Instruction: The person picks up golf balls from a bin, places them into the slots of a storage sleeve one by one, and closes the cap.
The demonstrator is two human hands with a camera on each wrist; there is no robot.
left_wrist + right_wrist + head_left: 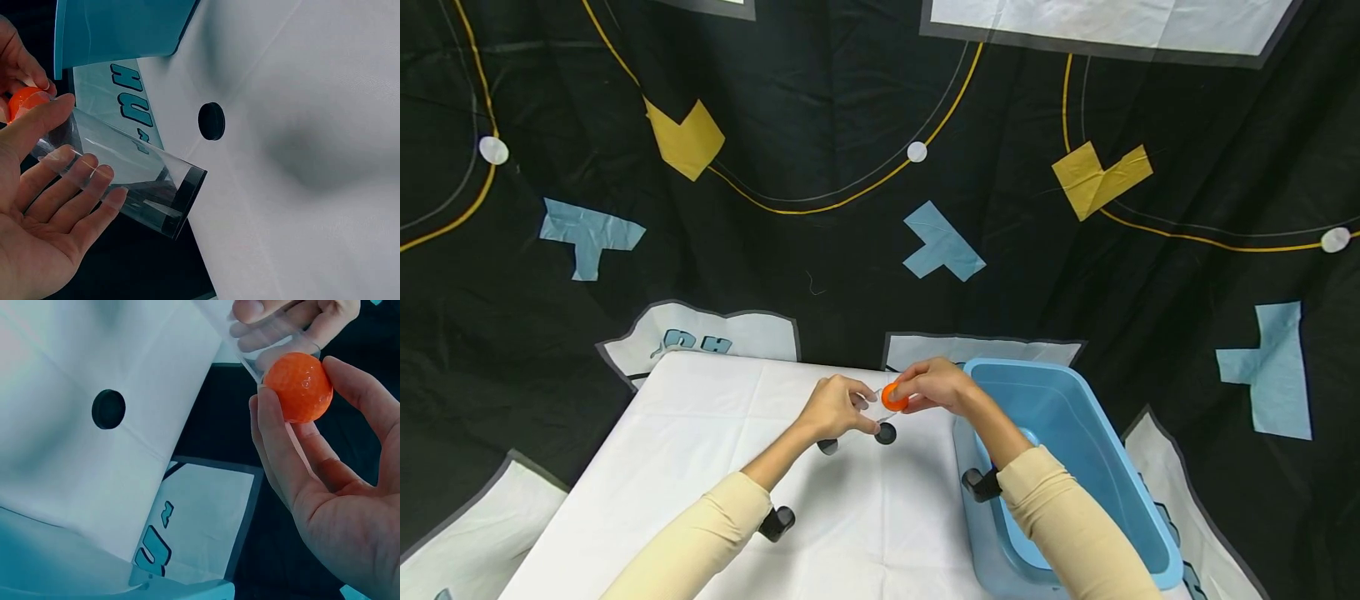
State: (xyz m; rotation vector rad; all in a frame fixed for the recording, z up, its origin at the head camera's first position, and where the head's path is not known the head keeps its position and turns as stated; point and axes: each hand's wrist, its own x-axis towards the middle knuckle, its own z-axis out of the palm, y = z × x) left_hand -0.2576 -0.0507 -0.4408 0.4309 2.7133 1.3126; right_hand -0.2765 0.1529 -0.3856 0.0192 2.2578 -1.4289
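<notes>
My left hand (841, 408) grips a clear plastic tube (125, 156), thumb on one side and fingers on the other. The tube lies tilted, its black end (184, 203) pointing away from the ball. At the tube's other end, my right hand (938, 386) pinches an orange golf ball (299, 387) between thumb and fingertips. The ball sits right at the rim, and whether it is partly inside I cannot tell. A round black cap (109, 409) rests on the white table, below and apart from both hands.
A light blue plastic tub (1075, 433) stands at the table's right side, under my right forearm. The white cloth-covered table (715, 467) extends to the left. Behind it hangs a black curtain (820, 275) with blue and yellow tape pieces.
</notes>
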